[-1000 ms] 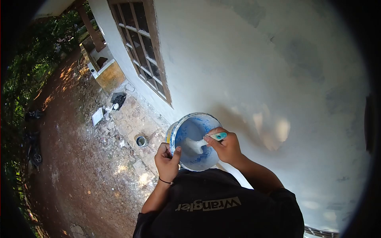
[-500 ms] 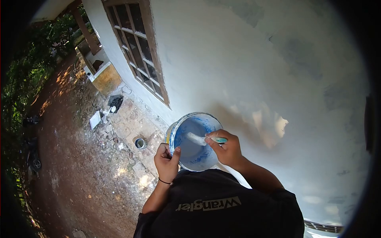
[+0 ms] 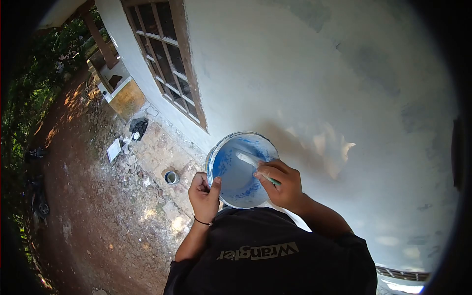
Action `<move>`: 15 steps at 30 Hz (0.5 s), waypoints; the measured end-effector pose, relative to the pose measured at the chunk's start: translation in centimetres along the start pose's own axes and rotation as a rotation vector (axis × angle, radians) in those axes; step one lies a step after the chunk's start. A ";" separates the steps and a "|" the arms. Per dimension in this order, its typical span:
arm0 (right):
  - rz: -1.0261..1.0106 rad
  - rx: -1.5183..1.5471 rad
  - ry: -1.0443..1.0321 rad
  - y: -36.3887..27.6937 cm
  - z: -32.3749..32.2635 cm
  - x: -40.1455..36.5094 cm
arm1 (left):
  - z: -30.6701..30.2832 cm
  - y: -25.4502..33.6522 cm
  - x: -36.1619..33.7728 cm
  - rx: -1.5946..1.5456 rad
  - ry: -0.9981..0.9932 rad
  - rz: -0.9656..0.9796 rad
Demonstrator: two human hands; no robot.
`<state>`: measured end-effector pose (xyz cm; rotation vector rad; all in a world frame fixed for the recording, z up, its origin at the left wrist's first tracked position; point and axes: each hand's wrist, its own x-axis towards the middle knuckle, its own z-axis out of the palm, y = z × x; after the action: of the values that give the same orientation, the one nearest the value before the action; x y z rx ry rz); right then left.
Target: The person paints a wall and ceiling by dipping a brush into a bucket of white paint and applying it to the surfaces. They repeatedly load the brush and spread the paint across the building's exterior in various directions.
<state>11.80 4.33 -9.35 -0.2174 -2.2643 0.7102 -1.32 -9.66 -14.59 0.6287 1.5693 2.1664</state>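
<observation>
My left hand (image 3: 204, 193) grips the rim of a paint bucket (image 3: 265, 139), its thumb over the edge and the other fingers outside. Blue smears coat the bucket's inner wall, and pale greyish paint (image 3: 237, 172) lies in the bottom. In my right hand (image 3: 282, 183) is a paintbrush (image 3: 249, 159) with a green handle end, pinched between thumb and fingers. Its white-coated bristles point up and left over the inside of the bucket, near the far wall.
A whitish patchy wall (image 3: 295, 83) rises to the right, with a brown-framed window (image 3: 167, 54) in it. On the rubble-strewn ground stand a small can (image 3: 171, 177), a white panel (image 3: 114, 150) and a black bag (image 3: 139, 127). A motorbike (image 3: 40, 201) is at far left.
The brush has swung so its bristles point further up toward the bucket's far wall, and its handle end dips lower. The bucket has tilted slightly, still in my left hand.
</observation>
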 end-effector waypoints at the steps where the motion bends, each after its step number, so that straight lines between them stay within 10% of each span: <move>1: 0.010 -0.001 0.002 0.3 0.0 0.0 | -0.2 0.1 0.0 -0.013 0.004 -0.008; 3: 0.397 0.442 0.039 0.7 -0.2 0.0 | -0.3 0.4 0.2 -0.020 0.004 -0.012; 5: 0.090 0.017 0.004 -1.5 -0.3 0.4 | -0.6 0.7 0.3 0.001 0.001 -0.036; 15: 0.494 0.522 0.113 -1.7 0.4 0.2 | -0.9 0.8 1.1 -0.052 -0.045 -0.010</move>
<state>11.47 2.80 -8.49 -0.5528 -1.8480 1.4734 -2.77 -10.04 -13.97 0.6473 1.4845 2.1633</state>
